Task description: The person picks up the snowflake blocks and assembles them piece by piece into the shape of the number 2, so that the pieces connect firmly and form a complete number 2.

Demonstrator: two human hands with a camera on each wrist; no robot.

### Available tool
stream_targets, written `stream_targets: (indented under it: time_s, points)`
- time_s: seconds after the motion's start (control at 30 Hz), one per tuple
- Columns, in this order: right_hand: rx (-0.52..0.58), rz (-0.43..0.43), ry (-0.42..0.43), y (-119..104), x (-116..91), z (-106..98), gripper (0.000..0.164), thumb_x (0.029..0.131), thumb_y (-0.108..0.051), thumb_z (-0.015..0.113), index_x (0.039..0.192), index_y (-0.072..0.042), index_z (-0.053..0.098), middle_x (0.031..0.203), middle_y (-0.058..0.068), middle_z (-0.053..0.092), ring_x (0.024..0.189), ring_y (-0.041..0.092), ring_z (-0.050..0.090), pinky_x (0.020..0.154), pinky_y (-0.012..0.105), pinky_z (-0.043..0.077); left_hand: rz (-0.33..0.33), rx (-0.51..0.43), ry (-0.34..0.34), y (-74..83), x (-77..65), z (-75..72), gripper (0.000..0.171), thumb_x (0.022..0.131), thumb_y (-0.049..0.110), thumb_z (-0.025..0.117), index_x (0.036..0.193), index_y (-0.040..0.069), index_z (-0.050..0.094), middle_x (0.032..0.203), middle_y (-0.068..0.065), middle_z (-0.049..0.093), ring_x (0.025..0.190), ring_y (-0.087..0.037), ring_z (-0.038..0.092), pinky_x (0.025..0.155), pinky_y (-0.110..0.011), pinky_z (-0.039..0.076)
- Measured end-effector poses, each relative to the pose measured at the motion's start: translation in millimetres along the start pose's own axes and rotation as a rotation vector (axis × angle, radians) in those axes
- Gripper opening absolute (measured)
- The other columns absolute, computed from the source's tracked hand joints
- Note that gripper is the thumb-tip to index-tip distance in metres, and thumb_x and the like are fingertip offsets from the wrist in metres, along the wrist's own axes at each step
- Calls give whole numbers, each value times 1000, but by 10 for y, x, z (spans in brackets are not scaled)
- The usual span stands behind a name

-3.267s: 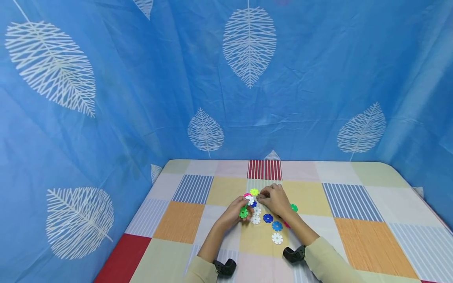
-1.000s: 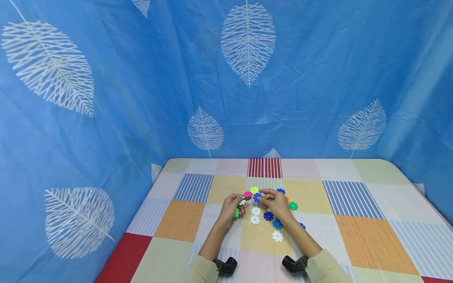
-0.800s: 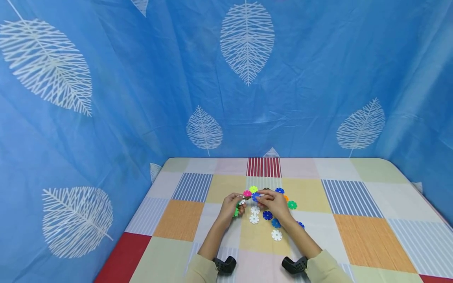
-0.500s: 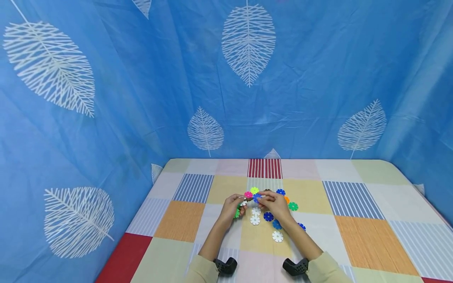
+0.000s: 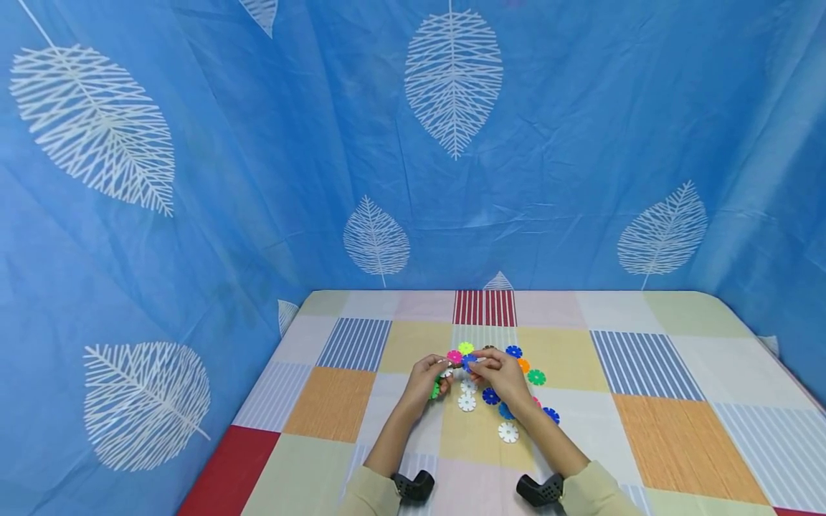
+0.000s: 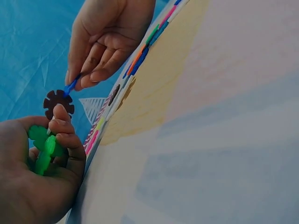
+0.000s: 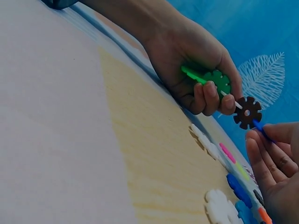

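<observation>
My left hand (image 5: 419,387) holds a small joined chain of notched plastic discs. In the left wrist view, green discs (image 6: 45,151) sit within its curled fingers. A brown disc (image 6: 59,104) stands out at the chain's end, beyond the fingertips. Between them a white disc (image 5: 447,372) shows partly. My right hand (image 5: 505,376) pinches a blue disc (image 5: 469,362) between thumb and fingers. The blue disc's edge meets the brown disc's rim, seen in the right wrist view at the brown disc (image 7: 247,113). Whether its slot is engaged, I cannot tell.
On the patchwork cloth (image 5: 400,337) lie loose discs: pink (image 5: 454,356), yellow (image 5: 466,348), orange (image 5: 524,366), green (image 5: 537,377), and several white (image 5: 508,432) and blue ones (image 5: 491,395). A blue leaf-print curtain (image 5: 529,179) surrounds the table.
Earlier my right hand was at a brown disc; a brown disc now ends the left hand's chain, and my right hand holds a blue one. Over the last second both hands barely move.
</observation>
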State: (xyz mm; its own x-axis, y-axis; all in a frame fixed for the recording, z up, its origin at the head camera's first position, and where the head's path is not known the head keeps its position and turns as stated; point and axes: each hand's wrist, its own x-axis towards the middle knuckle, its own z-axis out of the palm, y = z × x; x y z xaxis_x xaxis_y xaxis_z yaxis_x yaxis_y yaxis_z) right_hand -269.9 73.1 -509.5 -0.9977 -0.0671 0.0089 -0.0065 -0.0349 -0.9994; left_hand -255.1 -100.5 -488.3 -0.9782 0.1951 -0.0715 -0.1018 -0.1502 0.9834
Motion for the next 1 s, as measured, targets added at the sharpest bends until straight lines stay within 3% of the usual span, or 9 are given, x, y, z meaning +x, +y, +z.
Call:
stream_targets:
  time_s: [0.3,0.47,0.73,1.0]
  points:
    - [70,-27,-34,55,-17,37,21,82,4,64,100,11,57,75,19,66,60,21,65,57,32,55,32,-49,82,-280,156,-42,12,90,7,51,88,-4,54,60,-2,54,48,-5,45,42,-14,37]
    - [78,-30,-29,67,-25,69,21,82,4,65,100,12,56,76,20,66,60,19,65,58,31,55,30,-58,99,-273,161,-49,9,90,5,51,86,-3,54,60,-3,54,47,-6,45,42,-15,37]
    - [88,-52,-30,63,-34,70,23,82,5,65,101,14,55,77,21,66,60,17,65,58,29,55,43,-22,81,-187,124,-23,15,92,2,49,92,-12,53,62,-5,54,49,-9,44,45,-18,37]
    - [30,-108,-58,-43,-49,62,25,85,-2,65,107,7,61,79,20,66,66,23,66,63,35,56,12,-102,33,-260,137,-87,11,94,9,49,87,2,53,64,-5,57,51,-8,49,46,-17,43]
